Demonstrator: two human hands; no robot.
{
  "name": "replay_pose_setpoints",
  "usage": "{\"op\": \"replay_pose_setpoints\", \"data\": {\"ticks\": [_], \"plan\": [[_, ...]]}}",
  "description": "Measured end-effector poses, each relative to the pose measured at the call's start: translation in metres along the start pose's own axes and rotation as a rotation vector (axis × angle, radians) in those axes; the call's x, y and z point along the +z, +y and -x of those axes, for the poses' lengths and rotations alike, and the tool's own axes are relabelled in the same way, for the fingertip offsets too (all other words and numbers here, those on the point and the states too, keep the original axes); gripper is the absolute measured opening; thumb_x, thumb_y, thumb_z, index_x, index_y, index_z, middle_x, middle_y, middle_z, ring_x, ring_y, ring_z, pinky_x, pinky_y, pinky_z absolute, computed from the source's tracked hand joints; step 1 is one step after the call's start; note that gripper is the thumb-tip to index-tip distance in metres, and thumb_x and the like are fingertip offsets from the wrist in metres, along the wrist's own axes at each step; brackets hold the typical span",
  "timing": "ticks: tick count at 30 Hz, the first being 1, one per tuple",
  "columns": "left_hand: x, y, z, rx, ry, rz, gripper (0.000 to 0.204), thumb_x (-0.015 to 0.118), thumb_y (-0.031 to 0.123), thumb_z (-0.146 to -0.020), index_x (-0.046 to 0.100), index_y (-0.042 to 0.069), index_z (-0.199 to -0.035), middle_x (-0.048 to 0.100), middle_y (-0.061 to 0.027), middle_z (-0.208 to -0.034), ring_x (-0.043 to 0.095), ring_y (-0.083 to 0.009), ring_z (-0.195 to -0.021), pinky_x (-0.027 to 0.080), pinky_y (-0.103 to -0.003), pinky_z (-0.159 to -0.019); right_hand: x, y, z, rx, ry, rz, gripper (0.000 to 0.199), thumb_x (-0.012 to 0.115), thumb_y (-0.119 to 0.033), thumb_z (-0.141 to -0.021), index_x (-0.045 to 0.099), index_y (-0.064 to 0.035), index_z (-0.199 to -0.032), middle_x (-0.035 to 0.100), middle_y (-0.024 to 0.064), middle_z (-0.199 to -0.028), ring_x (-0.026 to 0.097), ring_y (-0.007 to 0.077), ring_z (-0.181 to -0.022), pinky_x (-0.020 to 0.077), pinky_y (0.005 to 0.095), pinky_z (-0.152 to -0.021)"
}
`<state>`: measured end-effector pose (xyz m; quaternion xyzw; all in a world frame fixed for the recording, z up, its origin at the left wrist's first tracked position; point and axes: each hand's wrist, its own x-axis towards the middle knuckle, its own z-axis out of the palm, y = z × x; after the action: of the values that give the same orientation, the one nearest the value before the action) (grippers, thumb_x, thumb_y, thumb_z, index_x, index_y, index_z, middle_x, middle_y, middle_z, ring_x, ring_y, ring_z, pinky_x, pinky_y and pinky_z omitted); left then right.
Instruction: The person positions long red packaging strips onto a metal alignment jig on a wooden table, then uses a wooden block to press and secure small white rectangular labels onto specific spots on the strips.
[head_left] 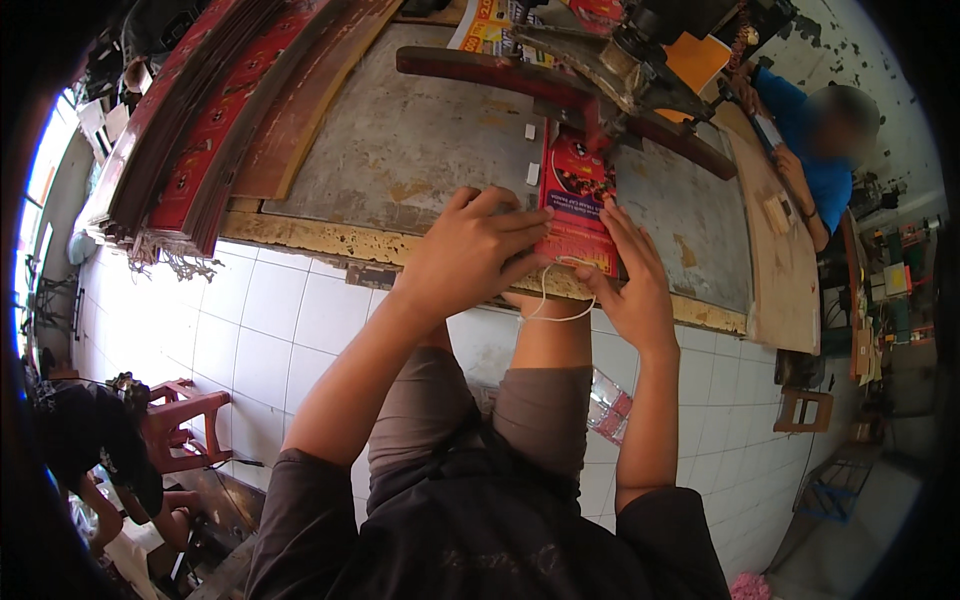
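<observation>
A red printed card or packet with a food picture lies flat on the worn grey metal tabletop, its far end under a machine's red metal arm. My left hand has bent fingers pressed together at the card's left edge. Along the right edge lie the fingers of my right hand, its thumb near the lower corner, so the card is held between both hands. A thin white cord hangs in a loop at the card's near end, between my thumbs. Whether more cards lie beneath is unclear.
Stacks of long red printed sheets overhang the table's left side. A dark machine head stands above the table. At the right, a person in blue works beside a wooden board. A red stool and another person are lower left.
</observation>
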<state>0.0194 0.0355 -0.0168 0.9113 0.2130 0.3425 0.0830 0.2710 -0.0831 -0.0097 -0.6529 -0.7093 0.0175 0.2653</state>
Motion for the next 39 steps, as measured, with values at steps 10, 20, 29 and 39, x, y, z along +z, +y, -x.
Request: {"op": "replay_pose_setpoints", "data": {"ticks": [10, 20, 29, 39], "plan": [[-0.003, 0.004, 0.001, 0.018, 0.007, -0.028, 0.039, 0.081, 0.038, -0.096, 0.084, 0.008, -0.121, 0.079, -0.0012, -0.135, 0.067, -0.024, -0.122, 0.05, -0.043, -0.104, -0.001, -0.005, 0.0, -0.007, 0.007, 0.034, 0.078, 0.08, -0.044, -0.099, 0.054, -0.0004, -0.159, 0.051, 0.0125, -0.171, 0.047, 0.0333, -0.159, 0.034, 0.0537, -0.132], [0.046, 0.077, 0.022, -0.026, -0.139, -0.057, 0.086, 0.076, 0.048, -0.097, 0.046, 0.003, -0.164, 0.04, -0.0222, -0.173, 0.04, -0.0403, -0.16, 0.033, -0.057, -0.131, -0.062, 0.105, 0.005, 0.256, 0.036, 0.108, 0.062, 0.05, -0.047, -0.118, 0.053, -0.0023, -0.161, 0.049, 0.0193, -0.17, 0.04, 0.0374, -0.162, 0.0277, 0.0505, -0.135], [0.089, 0.105, 0.009, -0.078, -0.129, -0.372, 0.081, 0.073, 0.034, -0.092, 0.049, 0.007, -0.164, 0.045, -0.0198, -0.173, 0.042, -0.0398, -0.16, 0.032, -0.06, -0.131, -0.16, 0.384, 0.03, 0.452, 0.354, 0.81, 0.068, 0.059, -0.045, -0.114, 0.045, -0.0062, -0.167, 0.041, 0.0235, -0.173, 0.034, 0.043, -0.163, 0.0292, 0.0567, -0.133], [0.084, 0.109, 0.006, -0.165, -0.156, -0.296, 0.08, 0.076, 0.025, -0.092, 0.05, 0.016, -0.167, 0.042, -0.0177, -0.176, 0.042, -0.0397, -0.16, 0.031, -0.059, -0.13, -0.154, 0.406, 0.008, 0.503, 0.399, 0.688, 0.056, 0.064, -0.037, -0.112, 0.057, -0.013, -0.161, 0.052, 0.0179, -0.163, 0.049, 0.0415, -0.15, 0.0397, 0.0539, -0.125]]}}
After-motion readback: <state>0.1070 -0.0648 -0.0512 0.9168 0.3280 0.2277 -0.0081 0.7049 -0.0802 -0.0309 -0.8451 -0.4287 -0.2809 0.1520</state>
